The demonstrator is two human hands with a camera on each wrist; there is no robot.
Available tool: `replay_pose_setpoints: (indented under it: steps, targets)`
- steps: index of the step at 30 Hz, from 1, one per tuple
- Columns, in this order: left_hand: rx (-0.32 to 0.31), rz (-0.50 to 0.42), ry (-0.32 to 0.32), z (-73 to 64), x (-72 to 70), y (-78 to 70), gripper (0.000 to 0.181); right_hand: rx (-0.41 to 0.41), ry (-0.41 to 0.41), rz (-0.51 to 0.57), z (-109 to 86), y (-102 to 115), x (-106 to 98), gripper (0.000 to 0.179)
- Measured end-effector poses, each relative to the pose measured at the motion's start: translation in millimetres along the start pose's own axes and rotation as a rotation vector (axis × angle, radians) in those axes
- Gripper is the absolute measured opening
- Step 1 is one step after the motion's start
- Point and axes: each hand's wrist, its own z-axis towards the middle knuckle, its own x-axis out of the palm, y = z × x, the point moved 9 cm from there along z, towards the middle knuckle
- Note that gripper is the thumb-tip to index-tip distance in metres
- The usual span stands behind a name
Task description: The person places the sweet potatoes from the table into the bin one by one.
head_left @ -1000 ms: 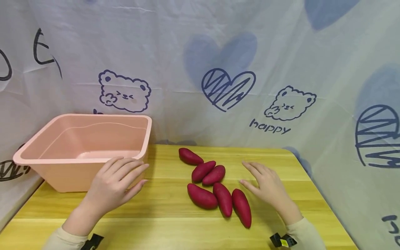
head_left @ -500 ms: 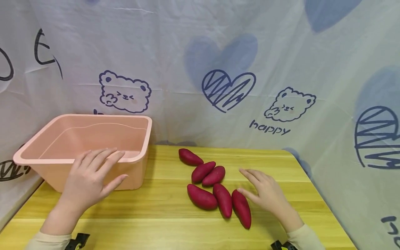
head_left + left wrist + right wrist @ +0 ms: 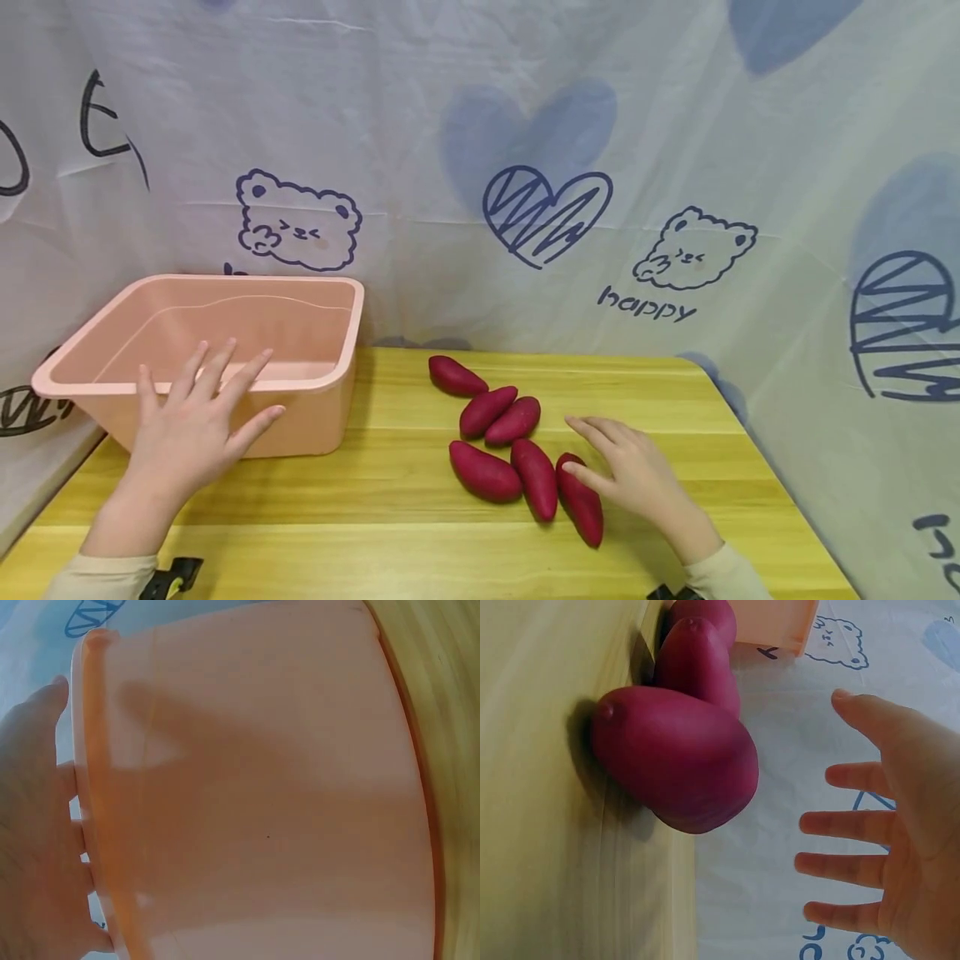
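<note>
A pink plastic basin [image 3: 318, 417] stands at the left of the wooden table. My left hand [image 3: 183, 433] is at its near side with fingers spread; the fingertips reach over the rim [image 3: 94, 787]. Whether the palm touches the basin I cannot tell. Several dark red sweet potatoes lie in a loose group at mid-table. My right hand [image 3: 633, 471] hovers above the rightmost sweet potato [image 3: 585, 512], its thumb overlapping that one's upper end in the head view. In the right wrist view the fingers are extended and apart from the nearest sweet potato [image 3: 679, 757].
One sweet potato [image 3: 456, 377] lies farthest back, near the table's rear edge. A pale cloth [image 3: 420, 250] printed with hearts and bears hangs behind and beside the wooden table [image 3: 360, 533].
My left hand has moved left along the basin's near side and spread its fingers. My right hand has come slightly left and nearer the rightmost sweet potato. Basin and sweet potatoes stay put.
</note>
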Motion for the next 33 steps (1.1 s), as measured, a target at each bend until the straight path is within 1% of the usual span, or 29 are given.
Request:
replay_pose_setpoints:
  steps: [2, 5, 9, 13, 20, 28, 33]
  targets:
    - [-0.025, -0.005, 0.033, -0.5, 2.7, 2.6, 0.073, 0.012, 0.026, 0.018, -1.1, -0.2, 2.7, 0.060]
    - [-0.044, -0.010, 0.064, -1.3, 5.1, 3.8, 0.073, 0.043, 0.077, 0.055, -3.7, -0.6, 7.6, 0.059]
    - [-0.049, -0.019, 0.081, -1.5, 6.4, 2.9, 0.074, 0.083, 0.150, 0.083, -6.2, -0.1, 15.3, 0.059]
    - [-0.053, -0.022, 0.084, -2.3, 7.3, 3.0, 0.075, 0.093, 0.205, 0.080, -8.6, 1.7, 24.1, 0.059]
    - [-0.053, -0.022, 0.080, -1.0, 7.9, 2.6, 0.077, 0.066, 0.244, 0.077, -11.5, 5.4, 32.8, 0.059]
    - [-0.053, -0.017, 0.076, 0.7, 6.6, 3.0, 0.077, 0.103, 0.325, 0.145, -13.2, 1.5, 42.3, 0.059]
    - [-0.055, -0.022, 0.075, 0.4, 7.0, 3.3, 0.078, 0.098, 0.361, 0.167, -14.9, 0.9, 47.2, 0.061]
